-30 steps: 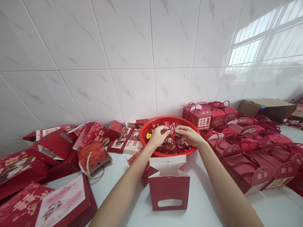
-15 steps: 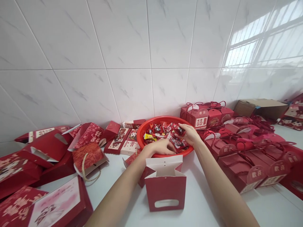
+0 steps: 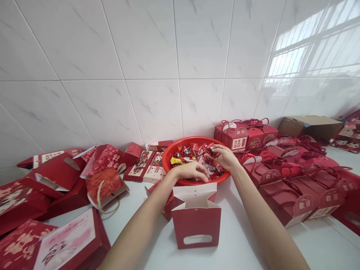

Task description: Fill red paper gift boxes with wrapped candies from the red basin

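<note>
"How many hands?"
"Two, at one basket (image 3: pixel 197 139) of candies (image 3: pixel 186 152). Left hand (image 3: pixel 193 171): open, bent. Right hand (image 3: pixel 224 157): on candies, can't tell if gripping."
"What's in front?"
"One red box (image 3: pixel 197 222), standing open."

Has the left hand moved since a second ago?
Yes. Against the red basket, the left hand has shifted toward the near rim, closer to the open red box.
</note>
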A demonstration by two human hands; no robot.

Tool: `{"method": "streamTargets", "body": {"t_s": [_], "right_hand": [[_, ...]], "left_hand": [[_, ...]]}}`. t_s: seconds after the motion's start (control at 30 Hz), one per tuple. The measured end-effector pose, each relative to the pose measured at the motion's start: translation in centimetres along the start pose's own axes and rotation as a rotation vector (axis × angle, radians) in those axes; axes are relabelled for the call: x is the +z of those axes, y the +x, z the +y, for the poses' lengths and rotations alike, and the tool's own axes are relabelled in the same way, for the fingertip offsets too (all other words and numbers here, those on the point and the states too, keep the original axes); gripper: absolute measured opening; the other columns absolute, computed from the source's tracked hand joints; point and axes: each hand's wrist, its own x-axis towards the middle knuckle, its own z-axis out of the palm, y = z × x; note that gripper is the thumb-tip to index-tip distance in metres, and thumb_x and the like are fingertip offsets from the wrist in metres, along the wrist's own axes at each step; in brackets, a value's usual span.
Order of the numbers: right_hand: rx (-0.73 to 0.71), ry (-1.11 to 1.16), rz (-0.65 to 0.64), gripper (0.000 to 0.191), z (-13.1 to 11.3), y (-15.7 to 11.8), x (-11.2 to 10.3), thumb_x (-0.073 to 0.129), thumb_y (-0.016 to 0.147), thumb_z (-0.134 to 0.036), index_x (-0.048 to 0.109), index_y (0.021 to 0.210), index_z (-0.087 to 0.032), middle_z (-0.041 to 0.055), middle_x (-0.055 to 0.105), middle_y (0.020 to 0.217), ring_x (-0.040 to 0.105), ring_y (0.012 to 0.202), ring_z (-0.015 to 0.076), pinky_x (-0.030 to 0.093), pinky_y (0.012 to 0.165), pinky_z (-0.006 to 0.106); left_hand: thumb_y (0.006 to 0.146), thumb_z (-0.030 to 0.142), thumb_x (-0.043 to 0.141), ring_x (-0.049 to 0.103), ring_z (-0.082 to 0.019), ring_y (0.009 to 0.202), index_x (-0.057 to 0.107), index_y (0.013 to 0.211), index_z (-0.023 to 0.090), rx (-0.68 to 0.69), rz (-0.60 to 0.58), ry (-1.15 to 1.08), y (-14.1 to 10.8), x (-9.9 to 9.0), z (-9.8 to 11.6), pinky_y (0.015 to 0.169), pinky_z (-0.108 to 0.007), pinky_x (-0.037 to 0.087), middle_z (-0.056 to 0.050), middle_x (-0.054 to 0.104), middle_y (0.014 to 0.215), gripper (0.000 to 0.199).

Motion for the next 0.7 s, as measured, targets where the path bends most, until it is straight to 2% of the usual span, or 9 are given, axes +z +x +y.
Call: {"method": "streamTargets", "body": {"t_s": [0.1, 0.13, 0.27, 0.33, 0.5, 0.7], "right_hand": [[-0.013, 0.003, -0.007, 0.024, -0.2, -0.2, 0.1, 0.085, 0.053, -0.015, 0.068, 0.068, -0.022, -0.0003, 0.067, 0.081, 0.061, 0.091, 0.0198, 0.058, 0.09, 0.043], [-0.016, 0.004, -0.005, 0.024, -0.3, -0.3, 0.1, 0.086, 0.053, -0.016, 0.068, 0.069, -0.022, -0.0002, 0.068, 0.081, 0.061, 0.092, 0.0201, 0.058, 0.089, 0.042], [-0.029, -0.001, -0.001, 0.026, -0.3, -0.1, 0.0, 0.088, 0.052, -0.018, 0.069, 0.069, -0.022, -0.0002, 0.069, 0.081, 0.062, 0.09, 0.0198, 0.058, 0.085, 0.041], [-0.045, 0.0, -0.01, 0.027, -0.3, -0.1, 0.0, 0.088, 0.052, -0.02, 0.069, 0.07, -0.022, -0.0003, 0.07, 0.083, 0.062, 0.09, 0.0196, 0.057, 0.087, 0.041], [-0.075, 0.003, -0.039, 0.033, -0.7, -0.4, 0.1, 0.09, 0.05, -0.025, 0.072, 0.077, -0.025, -0.0001, 0.071, 0.089, 0.062, 0.094, 0.0211, 0.056, 0.082, 0.037], [-0.071, -0.005, -0.062, 0.035, -1.0, -1.0, 0.4, 0.09, 0.052, -0.028, 0.071, 0.081, -0.026, -0.0009, 0.072, 0.09, 0.064, 0.093, 0.0209, 0.055, 0.08, 0.035]], "left_hand": [[0.058, 0.017, 0.07, 0.059, -0.014, 0.056, 0.08, 0.078, 0.019, 0.005, 0.041, -0.098, 0.0, -0.1, -0.2, 0.051, -0.022, 0.043, -0.001, 0.073, 0.071, 0.022], [0.058, 0.015, 0.067, 0.06, -0.014, 0.058, 0.079, 0.076, 0.019, 0.017, 0.106, -0.127, 0.0, -0.1, -0.3, 0.053, -0.022, 0.045, -0.001, 0.073, 0.071, 0.022], [0.059, 0.01, 0.06, 0.063, -0.014, 0.064, 0.077, 0.071, 0.017, 0.079, 0.503, -0.231, 0.6, -0.1, -1.1, 0.058, -0.022, 0.049, -0.001, 0.073, 0.071, 0.021], [0.062, 0.009, 0.058, 0.064, -0.014, 0.066, 0.076, 0.077, 0.017, 0.087, 0.625, -0.256, 0.9, -0.3, -1.5, 0.061, -0.023, 0.05, -0.001, 0.073, 0.074, 0.024], [0.066, 0.004, 0.061, 0.07, -0.018, 0.084, 0.073, 0.083, 0.016, 0.13, 0.787, -0.283, 1.3, -0.8, -2.1, 0.08, -0.031, 0.055, -0.005, 0.076, 0.087, 0.023], [0.069, 0.008, 0.071, 0.071, -0.02, 0.086, 0.071, 0.082, 0.016, 0.189, 0.853, -0.276, 1.3, -0.8, -2.1, 0.087, -0.037, 0.055, -0.006, 0.076, 0.087, 0.015]]}}
